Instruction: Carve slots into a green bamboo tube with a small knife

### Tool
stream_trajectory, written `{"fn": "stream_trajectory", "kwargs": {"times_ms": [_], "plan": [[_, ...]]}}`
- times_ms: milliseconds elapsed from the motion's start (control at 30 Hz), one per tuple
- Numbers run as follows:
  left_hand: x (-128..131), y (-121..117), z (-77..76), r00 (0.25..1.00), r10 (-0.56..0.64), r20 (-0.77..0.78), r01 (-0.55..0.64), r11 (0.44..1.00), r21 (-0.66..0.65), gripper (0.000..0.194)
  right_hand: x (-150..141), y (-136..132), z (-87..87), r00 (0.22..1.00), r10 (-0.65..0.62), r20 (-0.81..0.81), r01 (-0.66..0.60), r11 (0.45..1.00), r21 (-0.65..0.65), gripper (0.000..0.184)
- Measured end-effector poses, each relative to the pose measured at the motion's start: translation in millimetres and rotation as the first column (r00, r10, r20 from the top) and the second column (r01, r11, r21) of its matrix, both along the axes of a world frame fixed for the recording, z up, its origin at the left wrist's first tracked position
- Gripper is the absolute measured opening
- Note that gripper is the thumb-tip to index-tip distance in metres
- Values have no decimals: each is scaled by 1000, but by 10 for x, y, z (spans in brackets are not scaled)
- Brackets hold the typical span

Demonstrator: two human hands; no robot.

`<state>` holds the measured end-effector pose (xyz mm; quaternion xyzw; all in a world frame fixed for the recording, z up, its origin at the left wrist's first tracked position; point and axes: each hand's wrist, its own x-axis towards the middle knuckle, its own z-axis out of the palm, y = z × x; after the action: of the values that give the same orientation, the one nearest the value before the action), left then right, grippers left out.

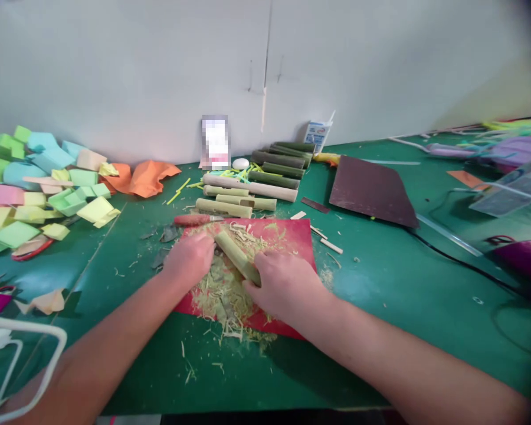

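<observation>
A pale green bamboo tube (235,255) lies slanted over a red sheet (298,236) strewn with shavings and dust. The fingers of my right hand (287,283) are wrapped round its near end. At the tube's far end, my left hand (189,258) is closed, its fingers curled in beside the bamboo; what they hold, if anything, is hidden. A knife with a red handle (192,219) rests along the sheet's far edge, just beyond my left hand. Shavings (225,295) are piled thickest between my forearms.
Behind the sheet lie several bamboo tubes (252,188), some pale and some dark green. Folded coloured paper (48,198) heaps up at left. To the right are a dark brown sheet (371,192) and a black cable (460,260). A phone (215,141) and a drink carton (317,134) stand by the wall.
</observation>
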<state>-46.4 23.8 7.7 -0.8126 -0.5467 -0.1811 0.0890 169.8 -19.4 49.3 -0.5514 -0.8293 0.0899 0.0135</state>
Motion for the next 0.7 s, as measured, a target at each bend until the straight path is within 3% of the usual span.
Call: {"fn": "stream_trajectory", "kwargs": {"times_ms": [100,167,233,333,400,500,600,667,700], "plan": [[-29,-28,72,983,36,181,-47,997,58,25,12,23,18,999,-31,24,32,999,-24,26],[-17,-55,134,918,71,390,-91,995,32,23,18,43,19,998,-42,45,43,999,-12,28],[20,-80,183,776,137,615,-78,990,-121,23,23,62,14,998,-40,57,40,999,8,29],[89,-105,218,457,275,846,122,923,-366,24,27,78,12,997,-45,63,44,999,25,30],[117,-102,230,280,343,897,264,871,-415,25,28,78,19,997,-47,69,45,998,33,30],[117,-70,247,115,414,903,359,830,-426,23,30,70,26,997,-36,66,31,997,66,31],[95,-43,242,75,429,900,378,823,-424,20,35,67,15,998,-22,51,16,994,108,30],[86,-47,219,154,388,909,319,851,-417,21,36,69,4,999,-17,51,10,992,126,31],[84,-54,204,235,353,906,265,873,-409,22,35,69,1,998,-17,56,9,992,126,31]]}}
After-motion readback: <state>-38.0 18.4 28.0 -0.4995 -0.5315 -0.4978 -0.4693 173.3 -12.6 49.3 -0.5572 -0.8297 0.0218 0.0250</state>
